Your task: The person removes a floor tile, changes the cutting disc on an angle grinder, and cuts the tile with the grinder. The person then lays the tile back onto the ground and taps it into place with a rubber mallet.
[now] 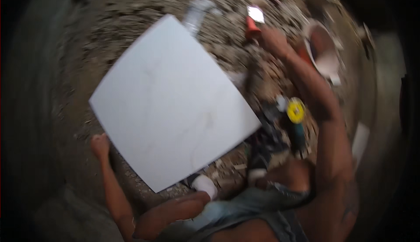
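Note:
A large white square tile (175, 106) with faint grey veins fills the middle of the view, turned cornerwise before my knees. Beside its lower left edge is my left hand (100, 145), fingers curled closed; whether they grip anything is hidden. My right hand (272, 40) reaches out beyond the tile's right side, closed round the handle of a red-orange tool (251, 27). At that tool's far end is a flat square part (255, 14), glaring white; its exact kind is too blurred to tell.
Rubble and loose soil (131, 36) cover the ground. An angle grinder (298, 124) with a yellow disc lies right of the tile. Farther right stands a bucket (323, 49) with a pale inside. Clear plastic (197, 14) lies past the tile's far corner. Walls rise on both sides.

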A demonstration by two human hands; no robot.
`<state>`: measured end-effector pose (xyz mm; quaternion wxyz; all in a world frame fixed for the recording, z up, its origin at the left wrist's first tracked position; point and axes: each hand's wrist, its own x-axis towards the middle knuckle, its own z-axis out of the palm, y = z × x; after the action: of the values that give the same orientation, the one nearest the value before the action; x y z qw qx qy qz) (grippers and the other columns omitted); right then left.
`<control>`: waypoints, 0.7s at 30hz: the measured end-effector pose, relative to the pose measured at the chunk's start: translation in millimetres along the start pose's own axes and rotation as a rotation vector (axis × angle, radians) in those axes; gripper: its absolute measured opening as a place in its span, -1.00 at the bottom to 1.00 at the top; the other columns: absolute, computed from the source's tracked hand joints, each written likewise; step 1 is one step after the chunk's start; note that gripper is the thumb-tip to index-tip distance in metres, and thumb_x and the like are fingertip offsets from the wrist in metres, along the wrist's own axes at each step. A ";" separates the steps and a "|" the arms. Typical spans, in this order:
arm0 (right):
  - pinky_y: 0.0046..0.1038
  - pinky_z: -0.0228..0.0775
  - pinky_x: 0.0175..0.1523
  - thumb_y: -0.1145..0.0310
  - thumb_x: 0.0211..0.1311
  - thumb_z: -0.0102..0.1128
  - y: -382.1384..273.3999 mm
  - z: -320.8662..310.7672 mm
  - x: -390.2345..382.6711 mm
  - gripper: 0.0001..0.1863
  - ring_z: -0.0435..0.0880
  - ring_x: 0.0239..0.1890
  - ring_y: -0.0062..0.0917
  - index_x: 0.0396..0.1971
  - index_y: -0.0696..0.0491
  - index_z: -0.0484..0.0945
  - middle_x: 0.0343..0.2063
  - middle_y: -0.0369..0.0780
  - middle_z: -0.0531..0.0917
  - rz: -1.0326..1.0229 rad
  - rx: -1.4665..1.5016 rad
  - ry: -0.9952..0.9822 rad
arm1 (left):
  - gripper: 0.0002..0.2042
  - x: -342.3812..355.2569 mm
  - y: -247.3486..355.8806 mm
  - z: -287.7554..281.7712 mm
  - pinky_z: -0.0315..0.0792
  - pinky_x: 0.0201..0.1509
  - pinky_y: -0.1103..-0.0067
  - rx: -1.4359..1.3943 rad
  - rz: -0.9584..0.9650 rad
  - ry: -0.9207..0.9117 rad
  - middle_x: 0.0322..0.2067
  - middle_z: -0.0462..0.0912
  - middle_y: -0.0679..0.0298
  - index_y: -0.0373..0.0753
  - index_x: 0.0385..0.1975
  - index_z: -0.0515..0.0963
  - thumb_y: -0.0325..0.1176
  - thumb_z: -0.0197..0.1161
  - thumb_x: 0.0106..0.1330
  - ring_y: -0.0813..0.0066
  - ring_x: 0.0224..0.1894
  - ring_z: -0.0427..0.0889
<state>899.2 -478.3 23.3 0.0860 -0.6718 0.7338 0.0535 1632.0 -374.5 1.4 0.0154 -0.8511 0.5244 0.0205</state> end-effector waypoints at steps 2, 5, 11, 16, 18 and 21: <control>-0.05 0.54 -0.26 0.35 0.19 0.15 61.7 4.3 -56.3 -0.78 0.71 -0.27 -0.01 -0.20 0.11 0.53 -0.35 0.04 0.69 -0.084 0.020 0.048 | -0.85 -13.5 4.5 -8.0 0.44 -0.33 0.32 -0.269 0.042 -0.039 -0.53 0.59 0.12 -0.30 -0.49 0.57 -0.38 0.38 0.19 0.22 -0.45 0.57; -0.03 0.55 -0.12 0.34 0.20 0.15 127.1 13.4 -163.6 -0.76 0.67 -0.21 0.07 -0.19 0.15 0.50 -0.30 0.11 0.66 0.108 0.033 -0.147 | -0.85 -35.9 31.7 -44.0 0.39 -0.44 0.45 -0.312 0.089 0.003 -0.59 0.49 0.28 -0.26 -0.52 0.51 -0.45 0.33 0.26 0.48 -0.51 0.50; -0.07 0.36 0.21 0.03 -0.16 0.59 131.2 119.3 -383.3 -0.10 0.55 0.12 0.00 0.20 0.13 0.41 0.03 0.07 0.58 0.329 0.307 -0.189 | -0.90 -98.9 166.6 -120.9 0.35 -0.43 0.56 -0.382 0.710 -0.324 -0.56 0.48 0.30 -0.31 -0.45 0.52 -0.52 0.32 0.23 0.62 -0.49 0.46; -0.28 0.50 -0.07 0.16 -0.09 0.52 107.2 136.0 -392.6 -0.29 0.67 -0.21 -0.30 0.08 0.14 0.45 -0.17 -0.11 0.63 0.566 1.003 -0.178 | -0.74 -217.0 289.6 -80.0 0.52 -0.30 0.40 -0.491 1.245 -0.739 -0.41 0.65 0.12 -0.27 -0.26 0.61 -0.29 0.47 0.15 0.23 -0.42 0.63; -0.33 0.50 -0.13 0.16 -0.06 0.52 85.6 108.5 -386.5 -0.30 0.64 -0.27 -0.39 0.07 0.15 0.44 -0.20 -0.16 0.62 0.515 1.172 -0.167 | -0.70 -287.7 332.0 -46.6 0.51 -0.19 0.30 -0.642 1.269 -0.911 -0.35 0.66 0.08 -0.29 -0.27 0.60 -0.19 0.45 0.17 0.13 -0.32 0.64; -0.39 0.49 -0.18 0.14 0.02 0.50 43.0 68.5 -361.5 -0.32 0.61 -0.31 -0.49 0.08 0.14 0.42 -0.23 -0.23 0.59 0.543 1.477 -0.020 | -0.33 -397.5 371.8 -24.3 0.50 0.08 0.36 -0.785 0.984 -1.268 -0.12 0.63 -0.02 -0.32 0.11 0.46 0.14 0.37 0.23 0.15 -0.02 0.66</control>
<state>889.9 -108.0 26.2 0.5008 -0.2373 0.7171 -0.4228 1121.9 -188.1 44.1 -0.0005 -0.3024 0.6783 0.6697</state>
